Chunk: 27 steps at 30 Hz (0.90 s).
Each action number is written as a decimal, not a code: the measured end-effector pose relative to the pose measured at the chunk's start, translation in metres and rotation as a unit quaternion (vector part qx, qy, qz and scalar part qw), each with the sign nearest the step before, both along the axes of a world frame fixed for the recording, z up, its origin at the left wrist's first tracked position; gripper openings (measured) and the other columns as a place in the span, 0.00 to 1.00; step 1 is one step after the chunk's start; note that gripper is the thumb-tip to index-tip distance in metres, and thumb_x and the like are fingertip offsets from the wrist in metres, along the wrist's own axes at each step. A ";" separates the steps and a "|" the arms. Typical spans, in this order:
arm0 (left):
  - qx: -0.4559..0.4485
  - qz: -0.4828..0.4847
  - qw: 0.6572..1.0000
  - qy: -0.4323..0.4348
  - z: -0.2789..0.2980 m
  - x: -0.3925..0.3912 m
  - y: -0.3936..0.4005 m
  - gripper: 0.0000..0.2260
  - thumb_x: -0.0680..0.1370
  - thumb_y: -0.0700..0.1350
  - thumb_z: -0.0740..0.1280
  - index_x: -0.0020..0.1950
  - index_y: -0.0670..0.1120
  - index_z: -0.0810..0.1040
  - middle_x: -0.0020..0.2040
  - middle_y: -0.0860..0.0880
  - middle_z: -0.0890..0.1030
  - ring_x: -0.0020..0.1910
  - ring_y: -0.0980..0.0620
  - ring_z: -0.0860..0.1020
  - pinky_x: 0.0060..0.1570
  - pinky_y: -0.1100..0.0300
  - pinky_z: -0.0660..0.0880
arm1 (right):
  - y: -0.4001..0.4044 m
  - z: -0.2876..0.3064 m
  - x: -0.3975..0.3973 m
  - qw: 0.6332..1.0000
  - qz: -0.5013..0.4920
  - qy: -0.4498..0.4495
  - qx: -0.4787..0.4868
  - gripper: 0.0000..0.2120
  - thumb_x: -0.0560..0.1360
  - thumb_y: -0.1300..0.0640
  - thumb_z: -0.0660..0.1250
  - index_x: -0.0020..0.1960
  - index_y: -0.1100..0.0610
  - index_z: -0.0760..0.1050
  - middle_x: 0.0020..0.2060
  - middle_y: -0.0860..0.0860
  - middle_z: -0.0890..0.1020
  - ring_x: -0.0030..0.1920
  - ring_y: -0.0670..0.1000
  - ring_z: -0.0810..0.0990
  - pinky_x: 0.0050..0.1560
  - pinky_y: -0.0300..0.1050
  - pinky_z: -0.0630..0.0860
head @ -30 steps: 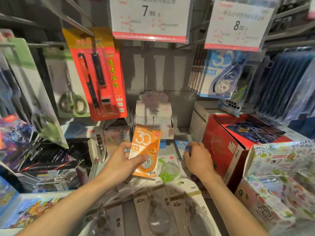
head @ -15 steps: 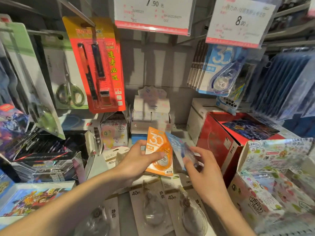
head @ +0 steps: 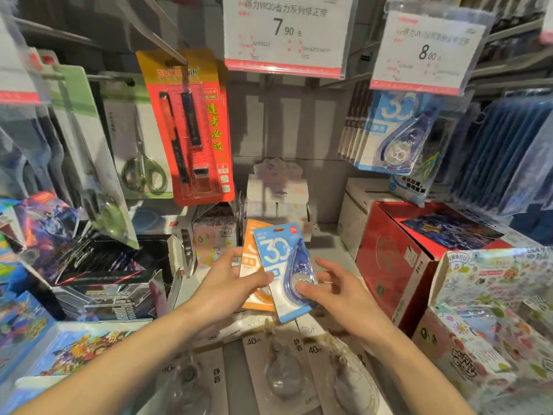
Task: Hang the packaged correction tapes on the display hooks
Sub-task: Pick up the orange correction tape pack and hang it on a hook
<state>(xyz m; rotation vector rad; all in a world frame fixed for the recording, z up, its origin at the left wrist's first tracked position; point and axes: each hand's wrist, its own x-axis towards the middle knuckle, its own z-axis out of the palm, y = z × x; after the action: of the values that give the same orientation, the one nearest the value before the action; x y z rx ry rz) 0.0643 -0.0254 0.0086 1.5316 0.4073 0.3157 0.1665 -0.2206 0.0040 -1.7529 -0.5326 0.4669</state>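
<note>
My left hand (head: 227,283) grips two correction tape packs fanned together. The orange pack (head: 250,259) is behind and the blue "30" pack (head: 278,256) in front, with my thumb across the blue card's lower left. My right hand (head: 341,295) has its thumb on the blue pack's clear blister and its spread fingertips at the blister's right edge. Several matching blue packs (head: 395,133) hang from a hook at the upper right, under the 8.00 price tag (head: 425,52). Behind the 7.90 price tag (head: 287,34) at top centre, nothing hangs.
A red pen pack (head: 191,127) and a scissors pack (head: 140,145) hang at the left. A red carton (head: 392,259) and a floral box (head: 493,310) stand at the right. White "40m" tape packs (head: 281,369) lie on the shelf below my hands. Card boxes fill the left.
My right hand lifted the blue pack off the shelf and laid it over the orange pack in my left hand. Both hands have risen slightly.
</note>
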 end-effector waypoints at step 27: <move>0.193 0.057 0.971 -0.131 0.067 -0.073 0.003 0.20 0.75 0.42 0.76 0.62 0.56 0.75 0.50 0.58 0.89 0.45 0.56 0.88 0.37 0.62 0.83 | -0.042 0.092 -0.012 0.984 0.065 -0.099 0.132 0.30 0.66 0.53 0.82 0.63 0.59 0.74 0.54 0.55 0.88 0.53 0.56 0.88 0.53 0.51 0.84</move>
<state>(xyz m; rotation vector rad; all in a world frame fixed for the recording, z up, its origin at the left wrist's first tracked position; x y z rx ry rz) -0.0088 -0.0229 0.0756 1.8185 0.2318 0.7114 0.1540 -0.2631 0.0963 -1.5229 -0.8159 0.2979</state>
